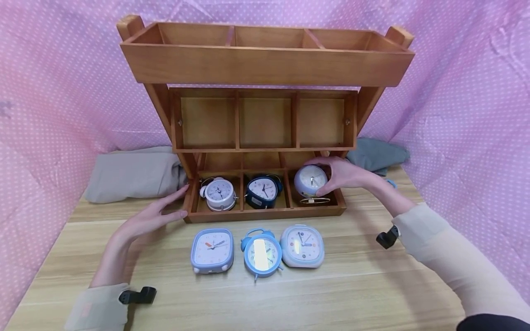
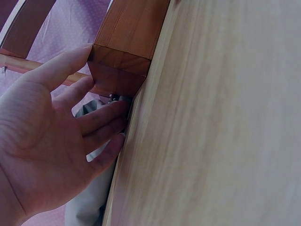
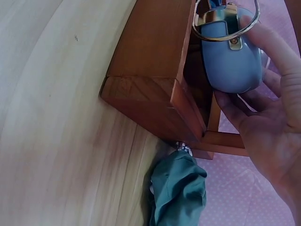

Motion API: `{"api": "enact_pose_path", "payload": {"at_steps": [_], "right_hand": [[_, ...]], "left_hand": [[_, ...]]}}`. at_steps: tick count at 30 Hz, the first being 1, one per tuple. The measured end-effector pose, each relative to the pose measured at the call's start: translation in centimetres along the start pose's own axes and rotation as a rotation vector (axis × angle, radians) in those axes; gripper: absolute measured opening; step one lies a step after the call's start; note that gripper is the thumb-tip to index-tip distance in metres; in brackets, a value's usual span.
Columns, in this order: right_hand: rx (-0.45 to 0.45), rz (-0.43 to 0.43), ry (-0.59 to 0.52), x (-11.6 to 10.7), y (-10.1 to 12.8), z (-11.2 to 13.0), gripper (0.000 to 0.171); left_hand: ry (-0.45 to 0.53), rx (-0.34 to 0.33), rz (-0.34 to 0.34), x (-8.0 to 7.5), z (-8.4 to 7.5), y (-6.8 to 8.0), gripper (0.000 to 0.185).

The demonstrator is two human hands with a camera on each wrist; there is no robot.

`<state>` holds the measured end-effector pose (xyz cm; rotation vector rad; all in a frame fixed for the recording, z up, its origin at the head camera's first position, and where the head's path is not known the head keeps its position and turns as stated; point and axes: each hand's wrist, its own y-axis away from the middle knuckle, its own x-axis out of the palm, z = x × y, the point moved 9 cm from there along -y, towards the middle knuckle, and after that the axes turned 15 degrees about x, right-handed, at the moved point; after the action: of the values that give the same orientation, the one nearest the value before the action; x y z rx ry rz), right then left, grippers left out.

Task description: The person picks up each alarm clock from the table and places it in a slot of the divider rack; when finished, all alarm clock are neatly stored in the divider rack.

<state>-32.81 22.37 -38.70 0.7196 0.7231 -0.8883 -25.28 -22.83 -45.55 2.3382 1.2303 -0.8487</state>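
Hand: the right hand (image 3: 273, 122) fills the right side of the view, its fingers (image 3: 277, 52) curled round the far side of a clock.
Clock: the blue clock (image 3: 233, 59) is round-bodied and sits inside the open wooden box, touching the palm and fingers.
Stand: a metal ring (image 3: 225, 21) is fixed to the clock by a gold bracket.
Box: the brown wooden box (image 3: 150, 70) rests on the table, its corner nearest the camera.
Table: the light wood table (image 3: 56, 132) lies left of the box.
Cloth: a green cloth (image 3: 181, 193) is bunched at the table's edge, just beside the box's corner.
Backdrop: the pink dotted fabric (image 3: 225, 188) lies beyond the table's edge.
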Motion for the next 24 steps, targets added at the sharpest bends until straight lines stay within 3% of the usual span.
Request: {"api": "enact_pose_path", "payload": {"at_steps": [24], "right_hand": [[-0.001, 0.004, 0.037, 1.1, -1.1, -0.5, 0.079]], "left_hand": [[0.004, -0.008, -0.001, 0.0, 0.1, 0.0, 0.076]]}}
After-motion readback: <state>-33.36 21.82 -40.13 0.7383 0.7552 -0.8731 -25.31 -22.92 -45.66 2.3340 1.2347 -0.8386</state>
